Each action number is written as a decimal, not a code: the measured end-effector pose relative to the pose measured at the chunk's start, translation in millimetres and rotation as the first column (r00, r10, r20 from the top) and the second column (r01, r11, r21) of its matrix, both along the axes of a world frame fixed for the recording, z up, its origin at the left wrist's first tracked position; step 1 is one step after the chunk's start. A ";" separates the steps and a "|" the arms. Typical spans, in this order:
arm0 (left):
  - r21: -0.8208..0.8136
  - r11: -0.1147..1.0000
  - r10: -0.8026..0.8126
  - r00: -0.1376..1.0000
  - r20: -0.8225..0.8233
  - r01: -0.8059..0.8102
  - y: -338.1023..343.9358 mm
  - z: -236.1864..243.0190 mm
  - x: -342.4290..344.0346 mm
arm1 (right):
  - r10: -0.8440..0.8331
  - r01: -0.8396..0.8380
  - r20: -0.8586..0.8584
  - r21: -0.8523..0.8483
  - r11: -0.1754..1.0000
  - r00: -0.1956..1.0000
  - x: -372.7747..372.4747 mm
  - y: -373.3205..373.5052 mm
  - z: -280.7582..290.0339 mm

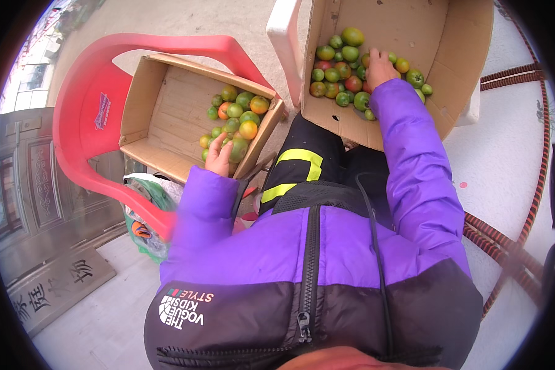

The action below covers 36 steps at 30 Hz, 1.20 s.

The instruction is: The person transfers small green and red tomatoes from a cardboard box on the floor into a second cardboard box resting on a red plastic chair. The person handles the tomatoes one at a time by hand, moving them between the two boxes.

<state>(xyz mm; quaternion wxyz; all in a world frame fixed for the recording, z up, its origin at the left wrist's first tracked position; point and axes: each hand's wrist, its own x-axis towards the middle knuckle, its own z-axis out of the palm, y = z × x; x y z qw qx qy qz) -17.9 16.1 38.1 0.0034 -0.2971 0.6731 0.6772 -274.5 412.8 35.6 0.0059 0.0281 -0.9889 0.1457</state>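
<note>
Inside the smaller cardboard box [172, 111] on the left, my left hand [218, 158] is beside a green tomato [238, 150], its fingers stretched out and a little apart. Green and orange tomatoes [248, 129] are gathered along that box's right side. My right hand [381, 69] reaches into the larger cardboard box [407, 31] on the right. Its fingers bend down among green and reddish tomatoes [353, 84]; the palm side is hidden, so whatever it grips does not show.
A red plastic chair [83, 117] supports the left box. The right box is by a white plastic chair [283, 43] and above my lap. Below the red chair sits a green plastic bag [148, 213]. A coil-striped band [533, 185] curves down the right side.
</note>
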 end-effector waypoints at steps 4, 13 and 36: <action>-0.054 0.999 -0.011 0.997 -0.074 0.007 -1.6 -2.2 1.7 | -0.109 0.077 -0.132 -0.230 0.970 0.985 5.6 7.7 -15.4; -0.103 0.979 -0.193 0.960 -0.203 0.175 73.6 46.7 -6.2 | 0.365 0.257 0.333 -0.936 0.242 0.869 129.2 -51.2 45.5; -0.879 0.239 -0.434 0.855 0.285 0.414 3.3 29.1 6.6 | -0.024 0.005 0.182 0.103 0.995 0.983 78.1 -14.5 -45.0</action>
